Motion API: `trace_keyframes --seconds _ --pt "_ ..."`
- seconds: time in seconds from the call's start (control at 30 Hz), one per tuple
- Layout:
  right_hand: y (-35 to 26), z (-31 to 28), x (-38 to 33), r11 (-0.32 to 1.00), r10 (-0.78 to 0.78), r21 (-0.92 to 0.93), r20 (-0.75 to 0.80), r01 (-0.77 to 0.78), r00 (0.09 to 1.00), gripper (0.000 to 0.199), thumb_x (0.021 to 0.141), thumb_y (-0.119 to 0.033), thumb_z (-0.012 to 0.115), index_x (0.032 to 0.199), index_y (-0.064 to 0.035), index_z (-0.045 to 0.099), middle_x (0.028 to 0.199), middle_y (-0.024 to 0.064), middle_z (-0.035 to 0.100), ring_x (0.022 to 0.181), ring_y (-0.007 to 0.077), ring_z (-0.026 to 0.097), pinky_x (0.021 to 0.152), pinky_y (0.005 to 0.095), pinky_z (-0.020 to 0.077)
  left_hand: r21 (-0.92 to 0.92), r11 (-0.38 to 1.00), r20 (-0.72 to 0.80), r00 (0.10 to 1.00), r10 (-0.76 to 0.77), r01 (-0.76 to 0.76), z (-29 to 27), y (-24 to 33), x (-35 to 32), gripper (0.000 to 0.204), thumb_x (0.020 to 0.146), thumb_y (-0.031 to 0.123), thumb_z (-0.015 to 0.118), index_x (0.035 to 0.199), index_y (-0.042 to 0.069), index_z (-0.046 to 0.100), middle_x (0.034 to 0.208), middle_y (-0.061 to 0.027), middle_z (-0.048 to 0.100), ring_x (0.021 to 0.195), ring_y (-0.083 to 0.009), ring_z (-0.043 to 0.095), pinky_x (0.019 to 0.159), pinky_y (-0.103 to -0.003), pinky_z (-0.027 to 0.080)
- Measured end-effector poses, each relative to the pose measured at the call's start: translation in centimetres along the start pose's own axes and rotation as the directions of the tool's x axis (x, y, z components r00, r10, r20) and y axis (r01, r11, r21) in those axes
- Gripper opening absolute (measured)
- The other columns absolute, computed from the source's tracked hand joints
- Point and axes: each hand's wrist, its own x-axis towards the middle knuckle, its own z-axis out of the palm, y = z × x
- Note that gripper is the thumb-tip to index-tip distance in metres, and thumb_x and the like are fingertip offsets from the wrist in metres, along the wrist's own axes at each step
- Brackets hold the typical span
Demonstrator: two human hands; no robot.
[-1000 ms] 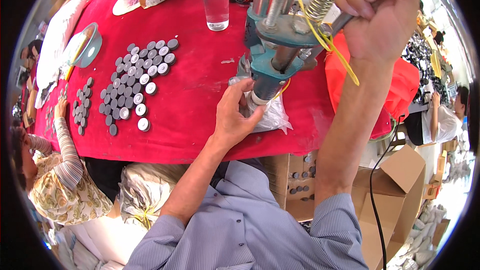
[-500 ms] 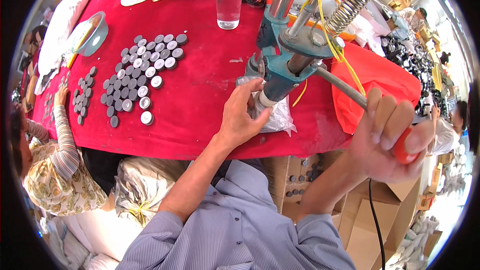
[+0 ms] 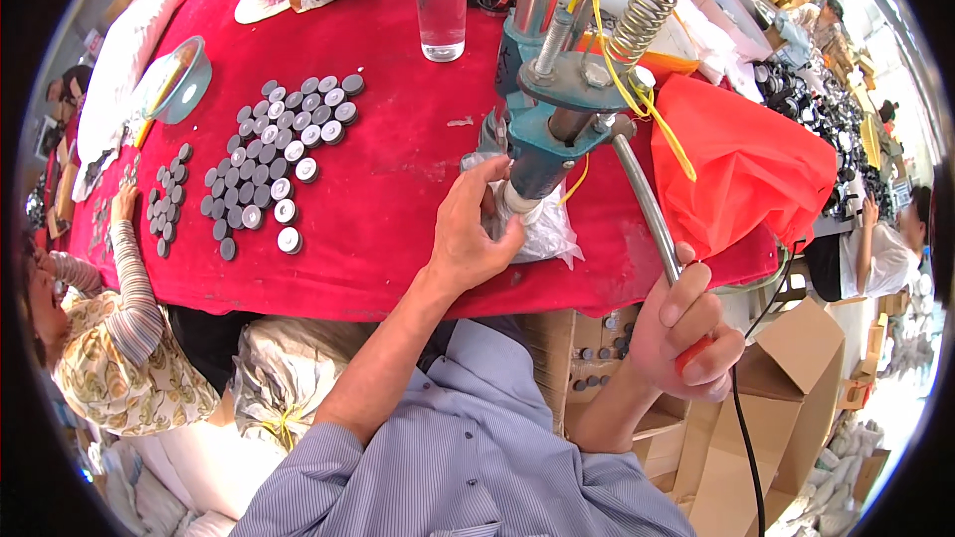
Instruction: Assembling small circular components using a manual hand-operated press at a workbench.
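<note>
A green hand press (image 3: pixel 542 154) with a coil spring (image 3: pixel 657 0) stands on the red-covered table. My left hand (image 3: pixel 468 234) is curled around the foot of its ram, thumb and fingers on either side of a white round piece (image 3: pixel 517 199). What the fingertips grip there is hidden. Crumpled clear plastic (image 3: pixel 552 234) lies beside them. My right hand (image 3: pixel 686 328) is wrapped around the red-ended steel lever (image 3: pixel 649 201) of the press, which slants down toward me. Left of the press lie several grey round caps (image 3: pixel 261 174), some showing pale undersides.
A clear bottle (image 3: pixel 441 10) stands behind the caps. Bright red cloth (image 3: pixel 741 159) is bunched right of the press. At the far left a co-worker's arm (image 3: pixel 134 264) reaches onto the table. Open cardboard boxes (image 3: pixel 741 438) and a black cable (image 3: pixel 746 438) are at lower right.
My right hand has swung the lever down and leftward, closer to my body. My left hand keeps its place at the press. The whole view has shifted slightly.
</note>
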Motion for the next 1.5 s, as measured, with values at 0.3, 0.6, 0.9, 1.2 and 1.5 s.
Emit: trace_keyframes --seconds 0.3,0.6,0.9,1.2,1.5 --pt "0.1 -0.3 0.7 0.998 -0.051 -0.032 0.011 0.051 0.999 0.033 0.096 -0.042 0.050 0.072 -0.0214 0.056 0.064 0.0001 0.048 0.079 0.0237 0.055 0.111 0.0541 0.0261 -0.007 0.999 0.026 0.999 -0.039 0.039 0.1 0.1 0.3 0.061 0.071 0.003 0.072 0.129 0.002 0.053 0.103 -0.0069 0.061 0.071 -0.0147 0.049 0.065 -0.029 0.044" --pt "-1.5 0.6 5.8 0.993 -0.028 -0.110 0.155 0.045 0.987 0.036 0.101 -0.036 0.042 0.076 -0.0129 0.053 0.067 0.0027 0.051 0.069 0.0220 0.055 0.095 0.0503 0.0389 0.024 1.000 -0.023 1.000 -0.010 0.011 0.4 0.0 0.2 0.072 0.069 0.004 0.076 0.136 0.002 0.049 0.103 -0.0083 0.060 0.065 -0.0159 0.049 0.061 -0.031 0.045" --pt "-0.9 0.1 2.4 0.989 -0.040 -0.137 0.102 0.054 0.994 0.035 0.101 -0.038 0.045 0.076 -0.0156 0.054 0.066 0.0019 0.048 0.070 0.0216 0.056 0.099 0.0519 0.0336 0.011 0.999 0.026 0.999 -0.039 0.039 -0.2 0.4 0.1 0.071 0.071 0.002 0.075 0.136 0.000 0.046 0.117 -0.0106 0.063 0.075 -0.0136 0.052 0.067 -0.028 0.046" --pt "0.5 0.1 0.2 0.986 -0.086 -0.138 0.027 0.089 0.996 0.034 0.099 -0.038 0.044 0.075 -0.0157 0.053 0.064 0.0022 0.046 0.078 0.0239 0.056 0.110 0.0570 0.0286 -0.019 0.998 0.018 0.998 -0.065 0.065 -0.6 0.1 0.2 0.068 0.072 0.002 0.073 0.136 0.000 0.049 0.113 -0.0085 0.061 0.076 -0.0143 0.051 0.069 -0.029 0.046" --pt "-1.2 -0.1 2.2 0.987 -0.051 -0.154 0.033 0.055 0.998 0.031 0.098 -0.036 0.042 0.076 -0.0160 0.050 0.063 0.0019 0.042 0.075 0.0232 0.049 0.109 0.0569 0.0317 -0.138 0.985 -0.012 0.995 -0.103 0.100 0.3 0.8 0.0 0.061 0.073 0.003 0.072 0.131 0.003 0.054 0.103 -0.0063 0.058 0.068 -0.0137 0.049 0.064 -0.029 0.045"
